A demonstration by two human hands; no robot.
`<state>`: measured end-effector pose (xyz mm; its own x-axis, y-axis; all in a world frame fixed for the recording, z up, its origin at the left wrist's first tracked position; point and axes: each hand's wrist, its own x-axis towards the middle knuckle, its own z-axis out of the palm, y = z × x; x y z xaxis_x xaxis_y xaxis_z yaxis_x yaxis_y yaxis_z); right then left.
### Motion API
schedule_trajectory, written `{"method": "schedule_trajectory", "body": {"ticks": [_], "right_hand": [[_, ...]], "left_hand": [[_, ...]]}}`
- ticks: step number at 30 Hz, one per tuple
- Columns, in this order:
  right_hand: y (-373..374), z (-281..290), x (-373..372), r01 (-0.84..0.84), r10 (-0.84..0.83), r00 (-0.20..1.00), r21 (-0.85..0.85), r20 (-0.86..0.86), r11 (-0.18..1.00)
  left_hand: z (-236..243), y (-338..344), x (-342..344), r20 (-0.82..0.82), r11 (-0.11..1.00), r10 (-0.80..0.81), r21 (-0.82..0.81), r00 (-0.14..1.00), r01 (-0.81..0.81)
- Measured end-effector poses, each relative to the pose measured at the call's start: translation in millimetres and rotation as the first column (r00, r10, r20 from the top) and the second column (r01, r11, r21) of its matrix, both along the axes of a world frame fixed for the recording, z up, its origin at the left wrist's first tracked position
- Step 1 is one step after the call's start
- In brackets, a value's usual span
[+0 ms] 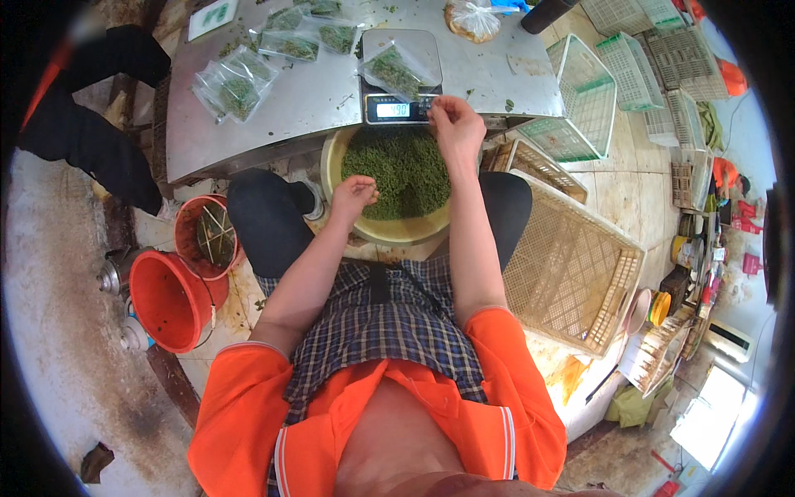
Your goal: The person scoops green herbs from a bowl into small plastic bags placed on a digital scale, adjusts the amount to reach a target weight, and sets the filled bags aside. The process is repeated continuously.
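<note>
On the metal table a kitchen scale (406, 108) with a lit display carries a clear plastic bag (394, 73) of small green berries, like green peppercorns. Beside the scale's right front corner is my right hand (457, 132), its fingertips pinched together; whatever they hold cannot be made out. A wide yellowish basin (333, 161) full of the same loose green berries (397, 170) stands between my knees, partly under the table edge. Over its left rim hangs my left hand (354, 197), fingers curled in and closed, their contents hidden.
Several filled bags (238, 87) lie on the metal table (315, 108), left of the scale. A knotted bag (472, 21) sits at its far right. Red buckets (170, 302) stand at my left, plastic crates (571, 265) at my right. Another person's dark-clad legs (99, 124) show far left.
</note>
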<state>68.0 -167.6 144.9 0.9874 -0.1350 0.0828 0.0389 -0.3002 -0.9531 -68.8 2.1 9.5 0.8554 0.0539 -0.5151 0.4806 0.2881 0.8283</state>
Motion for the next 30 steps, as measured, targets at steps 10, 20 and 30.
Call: {"method": "schedule_trajectory", "body": {"ticks": [10,20,30], "right_hand": [[11.6,-57.5,-118.7,-0.411,0.371,0.912,-0.379,-0.178,0.829],[-2.0,-50.7,-105.5,-0.352,0.301,0.934,-0.361,-0.190,0.864],[-16.6,-24.2,-59.1,-0.037,0.021,0.995,-0.165,-0.095,0.986]], "left_hand": [[16.6,-12.1,-0.4,-0.103,0.976,0.014,-0.213,0.995,-0.036],[21.5,-12.1,-2.4,-0.045,0.985,0.053,-0.162,0.998,-0.059],[26.6,-11.0,-4.2,-0.003,0.990,0.043,-0.134,0.999,-0.043]]}}
